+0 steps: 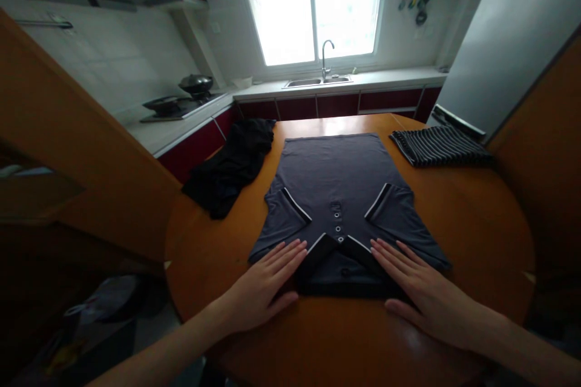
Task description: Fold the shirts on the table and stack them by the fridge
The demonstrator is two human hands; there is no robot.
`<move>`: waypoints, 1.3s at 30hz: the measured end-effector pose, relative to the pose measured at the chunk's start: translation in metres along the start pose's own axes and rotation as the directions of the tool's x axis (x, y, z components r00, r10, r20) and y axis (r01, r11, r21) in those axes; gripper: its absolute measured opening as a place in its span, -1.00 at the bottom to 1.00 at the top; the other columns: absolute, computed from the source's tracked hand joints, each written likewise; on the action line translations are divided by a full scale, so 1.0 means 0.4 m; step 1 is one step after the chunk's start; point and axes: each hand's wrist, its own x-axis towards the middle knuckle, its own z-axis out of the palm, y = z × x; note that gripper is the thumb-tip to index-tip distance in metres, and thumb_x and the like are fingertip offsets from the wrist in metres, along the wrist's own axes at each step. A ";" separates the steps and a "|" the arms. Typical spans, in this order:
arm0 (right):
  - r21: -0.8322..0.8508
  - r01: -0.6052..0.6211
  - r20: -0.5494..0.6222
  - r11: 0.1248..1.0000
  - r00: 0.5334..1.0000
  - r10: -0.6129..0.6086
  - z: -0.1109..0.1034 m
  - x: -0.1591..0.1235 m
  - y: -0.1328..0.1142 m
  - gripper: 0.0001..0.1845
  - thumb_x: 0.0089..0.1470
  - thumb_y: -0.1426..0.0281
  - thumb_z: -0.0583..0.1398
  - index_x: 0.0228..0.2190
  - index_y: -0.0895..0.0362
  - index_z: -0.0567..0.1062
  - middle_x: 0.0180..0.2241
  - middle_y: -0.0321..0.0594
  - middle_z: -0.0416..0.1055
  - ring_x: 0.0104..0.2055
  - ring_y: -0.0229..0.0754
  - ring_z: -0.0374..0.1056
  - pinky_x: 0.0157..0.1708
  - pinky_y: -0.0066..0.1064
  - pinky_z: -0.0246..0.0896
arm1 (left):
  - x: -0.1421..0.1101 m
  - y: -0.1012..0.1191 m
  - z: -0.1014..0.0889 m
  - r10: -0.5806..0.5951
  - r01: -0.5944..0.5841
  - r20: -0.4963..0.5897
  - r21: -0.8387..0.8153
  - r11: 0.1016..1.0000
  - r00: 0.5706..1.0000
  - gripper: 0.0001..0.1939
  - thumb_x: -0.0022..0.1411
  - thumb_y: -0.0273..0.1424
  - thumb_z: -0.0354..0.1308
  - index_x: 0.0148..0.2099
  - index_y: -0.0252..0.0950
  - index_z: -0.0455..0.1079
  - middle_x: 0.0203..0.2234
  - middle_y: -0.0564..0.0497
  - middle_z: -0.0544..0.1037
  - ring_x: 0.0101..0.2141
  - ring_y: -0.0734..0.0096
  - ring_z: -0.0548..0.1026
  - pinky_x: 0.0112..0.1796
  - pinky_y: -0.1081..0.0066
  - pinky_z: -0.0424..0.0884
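Kitchen daylight falls on a round wooden counter (476, 224) where left hand (261, 287) and right hand (424, 293), fingers spread flat, gripping nothing, pin a polo shirt (338, 178), sleeves folded inward, at its collar.

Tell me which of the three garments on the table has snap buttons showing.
The dark grey polo shirt in the middle, under both hands. The black garment at left and the folded striped one at right show none.
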 end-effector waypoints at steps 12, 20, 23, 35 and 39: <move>0.008 -0.013 -0.057 1.000 0.998 0.013 0.002 -0.094 0.039 -0.26 0.27 0.24 0.19 0.37 0.01 0.09 0.38 -0.16 0.05 0.37 0.03 0.08 0.32 -0.08 0.13 | -0.105 -0.030 -0.012 0.104 -0.103 -0.201 0.016 0.995 0.974 -0.66 0.40 -0.50 0.08 0.17 -0.22 0.42 0.13 -0.06 0.52 0.14 0.27 0.47 0.15 0.27 0.42; 0.005 -0.115 -0.349 0.993 0.931 0.110 0.008 -0.125 0.063 -0.46 0.30 0.40 0.14 0.28 0.04 0.31 0.33 -0.14 0.20 0.35 -0.01 0.14 0.30 -0.06 0.15 | -0.044 -0.005 -0.006 0.051 -0.057 -0.178 -0.027 0.998 0.983 -0.36 0.34 -0.41 0.20 0.41 -0.17 0.14 0.31 -0.12 0.30 0.28 0.12 0.28 0.22 0.15 0.33; 0.005 -0.123 -0.235 0.992 0.964 0.121 0.007 -0.132 0.077 -0.41 0.29 0.33 0.16 0.31 0.02 0.25 0.34 -0.15 0.17 0.35 0.01 0.12 0.31 -0.02 0.13 | -0.024 0.011 0.000 0.011 -0.011 -0.006 -0.029 1.000 1.000 -0.11 0.29 -0.35 0.24 0.50 -0.17 -0.16 0.42 -0.13 0.01 0.37 0.03 0.06 0.30 0.00 0.12; 0.002 0.006 -0.190 1.000 0.982 -0.006 -0.005 -0.106 0.072 -0.30 0.25 0.37 0.21 0.35 0.02 0.15 0.36 -0.14 0.11 0.38 -0.01 0.06 0.34 -0.08 0.08 | -0.038 0.004 0.016 -0.021 0.017 -0.082 -0.040 0.999 0.996 -0.19 0.36 -0.38 0.19 0.50 -0.10 -0.15 0.38 -0.07 0.14 0.33 0.14 0.19 0.26 0.12 0.26; 0.047 0.111 -0.062 0.993 0.992 -0.108 -0.023 -0.050 0.035 -0.26 0.23 0.36 0.23 0.36 0.06 0.13 0.38 -0.13 0.06 0.40 -0.03 0.02 0.36 -0.10 0.02 | -0.017 0.003 0.007 0.036 -0.038 -0.060 -0.044 0.998 0.998 -0.19 0.34 -0.38 0.21 0.49 -0.11 -0.09 0.39 -0.08 0.10 0.35 0.10 0.13 0.29 0.05 0.19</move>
